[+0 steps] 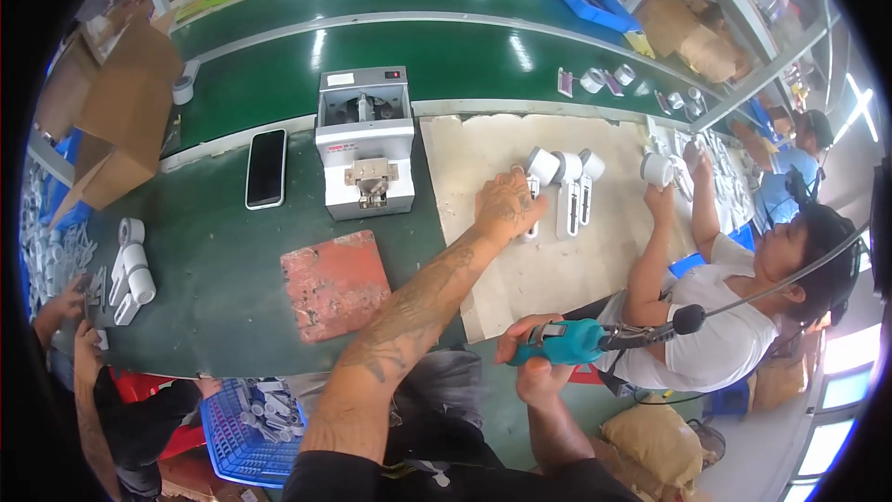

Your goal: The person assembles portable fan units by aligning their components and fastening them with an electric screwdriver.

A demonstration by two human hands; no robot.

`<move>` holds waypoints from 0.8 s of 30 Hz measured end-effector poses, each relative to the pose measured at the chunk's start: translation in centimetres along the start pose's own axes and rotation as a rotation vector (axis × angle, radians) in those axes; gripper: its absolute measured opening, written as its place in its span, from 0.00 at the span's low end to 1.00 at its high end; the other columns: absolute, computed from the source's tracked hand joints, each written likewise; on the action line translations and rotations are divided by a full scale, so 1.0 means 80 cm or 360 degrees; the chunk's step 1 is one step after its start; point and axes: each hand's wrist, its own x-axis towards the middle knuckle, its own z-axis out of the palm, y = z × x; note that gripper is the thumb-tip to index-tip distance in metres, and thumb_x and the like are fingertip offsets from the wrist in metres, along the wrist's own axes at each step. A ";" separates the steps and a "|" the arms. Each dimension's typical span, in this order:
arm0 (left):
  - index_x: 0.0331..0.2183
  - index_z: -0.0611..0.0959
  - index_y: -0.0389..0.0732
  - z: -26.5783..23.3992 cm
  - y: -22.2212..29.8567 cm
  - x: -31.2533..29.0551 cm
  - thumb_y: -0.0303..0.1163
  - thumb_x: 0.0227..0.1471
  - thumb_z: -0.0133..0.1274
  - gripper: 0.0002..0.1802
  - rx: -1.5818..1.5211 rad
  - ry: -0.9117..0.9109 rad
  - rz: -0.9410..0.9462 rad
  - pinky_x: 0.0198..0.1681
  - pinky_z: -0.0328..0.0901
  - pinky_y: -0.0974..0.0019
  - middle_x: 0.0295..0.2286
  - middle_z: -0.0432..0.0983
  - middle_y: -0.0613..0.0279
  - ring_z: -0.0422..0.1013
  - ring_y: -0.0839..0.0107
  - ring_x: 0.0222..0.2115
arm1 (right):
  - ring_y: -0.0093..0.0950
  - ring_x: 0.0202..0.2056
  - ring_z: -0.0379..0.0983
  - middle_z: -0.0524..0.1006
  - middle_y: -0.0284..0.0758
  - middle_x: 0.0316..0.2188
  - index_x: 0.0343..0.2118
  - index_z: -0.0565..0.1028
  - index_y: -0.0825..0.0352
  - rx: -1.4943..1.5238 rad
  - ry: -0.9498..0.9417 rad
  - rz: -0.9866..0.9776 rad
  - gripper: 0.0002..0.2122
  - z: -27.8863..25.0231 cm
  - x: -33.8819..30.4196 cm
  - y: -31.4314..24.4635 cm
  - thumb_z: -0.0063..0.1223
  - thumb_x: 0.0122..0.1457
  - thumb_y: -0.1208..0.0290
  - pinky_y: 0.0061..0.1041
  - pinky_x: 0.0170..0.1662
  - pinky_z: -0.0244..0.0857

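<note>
My left hand (pixel 509 207) reaches over the tan cardboard sheet, its fingers closed around the leftmost white round-headed part (pixel 542 164). That part's handle is mostly hidden under the fingers, and its lower end shows below them. Right beside it lie two similar white parts (pixel 570 209) with round heads and dark-slotted handles. Nearer to me, past the sheet's front edge, my right hand (pixel 534 367) grips a teal electric screwdriver (pixel 562 342). The tool lies roughly sideways, with its cable running off to the upper right. Its bit end is not visible.
A screw feeder (pixel 366 144), a phone (pixel 267 169) and a worn red board (pixel 336 284) rest on the green bench. More white parts (pixel 132 270) lie left. On the right, a person (pixel 715 307) handles a white part; another person's hands (pixel 70 311) work at far left.
</note>
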 end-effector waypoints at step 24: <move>0.45 0.86 0.47 -0.219 -0.191 -0.226 0.44 0.57 0.60 0.17 0.0060 0.0367 0.0443 0.64 0.56 0.46 0.42 0.79 0.61 0.71 0.57 0.52 | 0.28 0.22 0.69 0.70 0.33 0.21 0.42 0.71 0.71 0.0005 -0.0075 -0.0497 0.32 0.195 0.227 0.025 0.48 0.64 0.36 0.28 0.28 0.65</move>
